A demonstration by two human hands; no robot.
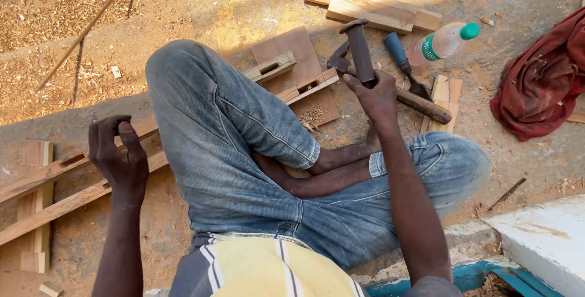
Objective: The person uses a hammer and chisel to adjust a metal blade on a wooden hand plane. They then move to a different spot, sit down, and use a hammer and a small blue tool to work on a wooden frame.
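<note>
Head view: a person sits cross-legged on sandy ground among woodworking pieces, the right hand (376, 93) on a hammer (361, 50).

The right hand's fingers are wrapped around the hammer's dark head end, which stands up just above the wooden handle (420, 103) lying on the ground toward the right. The left hand (119, 154) hovers over two long wooden slats (42, 193), its fingers curled loosely inward with nothing in them. Beside the hammer lie a blue-handled chisel (399, 56), a clear plastic bottle with a green cap (443, 42) and a jointed wooden frame (292, 71) resting on a board. A red cloth (539, 81) is bunched well apart at the right.
</note>
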